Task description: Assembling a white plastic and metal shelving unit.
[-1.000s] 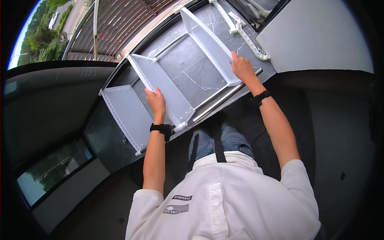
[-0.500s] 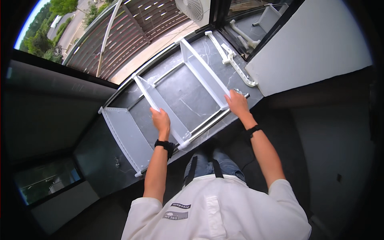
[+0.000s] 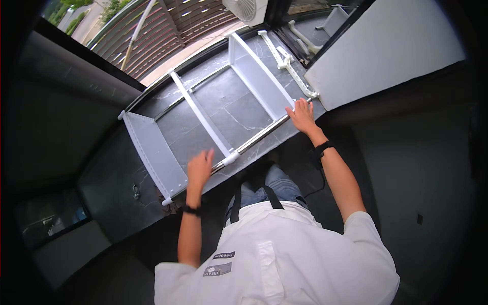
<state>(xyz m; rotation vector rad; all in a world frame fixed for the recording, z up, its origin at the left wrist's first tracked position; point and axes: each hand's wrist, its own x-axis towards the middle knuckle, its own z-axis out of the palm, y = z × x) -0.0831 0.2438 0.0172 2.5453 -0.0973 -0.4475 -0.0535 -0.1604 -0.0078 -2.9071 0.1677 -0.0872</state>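
A rack of white shelf panels joined by shiny metal poles lies on its side on a dark marbled ledge. My right hand (image 3: 303, 116) rests with outstretched fingers at the near corner of the right shelf panel (image 3: 256, 84). Beside it, the near pole (image 3: 264, 134) runs along the ledge's front. My left hand (image 3: 200, 169), smeared by motion, hovers near that pole between the left shelf panel (image 3: 156, 152) and the middle shelf panel (image 3: 200, 113); its finger pose is unclear. The middle panel stands nearly edge-on.
White plastic leg pieces (image 3: 287, 63) lie at the ledge's far right, by a glass door. A small metallic item (image 3: 135, 191) sits on the dark surface at left. The ledge's front edge (image 3: 249, 161) is just before my legs. Beyond the window is a slatted fence (image 3: 173, 30).
My left hand has let go of the middle panel and drawn back toward me. That panel has tilted more upright. My right hand has loosened its grip on the right panel, its fingers now stretched.
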